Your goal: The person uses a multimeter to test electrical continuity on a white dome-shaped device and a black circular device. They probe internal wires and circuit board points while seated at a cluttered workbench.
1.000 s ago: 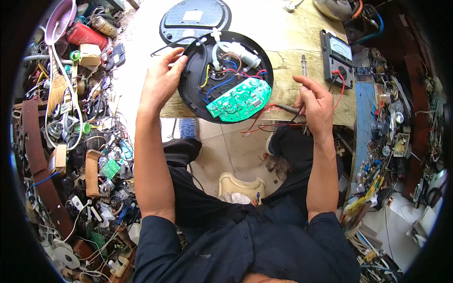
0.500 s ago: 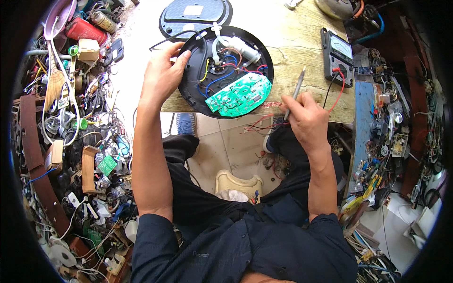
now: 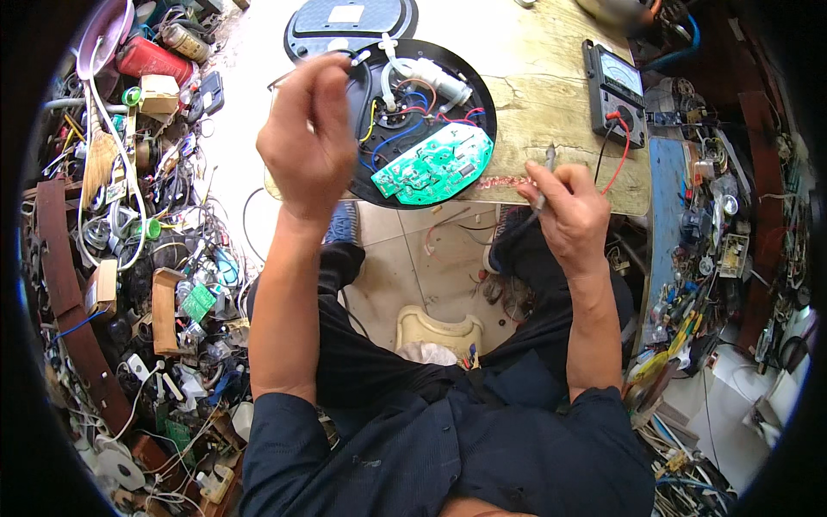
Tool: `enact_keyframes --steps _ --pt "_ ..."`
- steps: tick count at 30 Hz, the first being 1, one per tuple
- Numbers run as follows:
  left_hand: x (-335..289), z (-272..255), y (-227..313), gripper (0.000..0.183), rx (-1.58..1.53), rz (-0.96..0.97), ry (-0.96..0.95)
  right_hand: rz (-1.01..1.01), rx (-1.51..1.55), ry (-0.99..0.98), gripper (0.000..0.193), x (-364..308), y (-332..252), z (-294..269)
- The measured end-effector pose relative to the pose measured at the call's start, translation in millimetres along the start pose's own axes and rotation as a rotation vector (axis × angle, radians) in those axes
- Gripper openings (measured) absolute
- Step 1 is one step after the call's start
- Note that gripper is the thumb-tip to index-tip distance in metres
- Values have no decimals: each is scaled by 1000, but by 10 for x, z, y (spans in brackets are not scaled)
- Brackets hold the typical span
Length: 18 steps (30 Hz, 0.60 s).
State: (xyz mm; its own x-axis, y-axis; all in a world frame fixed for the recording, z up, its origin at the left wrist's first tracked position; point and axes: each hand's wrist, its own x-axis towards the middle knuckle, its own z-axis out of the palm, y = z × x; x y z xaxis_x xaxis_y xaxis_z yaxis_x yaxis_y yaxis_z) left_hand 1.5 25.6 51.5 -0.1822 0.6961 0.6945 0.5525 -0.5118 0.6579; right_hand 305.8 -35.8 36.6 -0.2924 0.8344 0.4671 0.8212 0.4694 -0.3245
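A black round appliance housing [image 3: 413,191] lies at the table's front edge. Inside it are a green circuit board [image 3: 435,164], a white motor-like cylinder with tubing [image 3: 441,82], and red, blue and yellow wires. My left hand [image 3: 308,142] is raised over the housing's left side, hiding part of the rim and the black cord. Motion blurs its bent fingers, so whether they grip anything is unclear. To the right of the housing, my right hand [image 3: 570,211] is closed around a slim grey pen-shaped tool [image 3: 550,157], its upper end pointing away from me.
An analogue multimeter [image 3: 616,90] with red and black leads stands at the table's right. Behind the housing lies a dark oval cover [image 3: 349,21]. Heaped parts and wires [image 3: 189,293] crowd the left; more clutter fills the right. A cream stool [image 3: 438,332] stands between my legs.
My left hand has come off the housing's left rim and risen over it. My right hand has shifted slightly, with the tool's upper end lower in view.
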Motion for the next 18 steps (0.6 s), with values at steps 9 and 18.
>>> enact_keyframes --steps 9,18 --pt "-1244 442 969 48 -358 217 -870 -238 250 432 49 -142 72 -208" --pt "-2035 375 1008 42 -82 420 -1603 20 988 310 42 -593 -82 -258"
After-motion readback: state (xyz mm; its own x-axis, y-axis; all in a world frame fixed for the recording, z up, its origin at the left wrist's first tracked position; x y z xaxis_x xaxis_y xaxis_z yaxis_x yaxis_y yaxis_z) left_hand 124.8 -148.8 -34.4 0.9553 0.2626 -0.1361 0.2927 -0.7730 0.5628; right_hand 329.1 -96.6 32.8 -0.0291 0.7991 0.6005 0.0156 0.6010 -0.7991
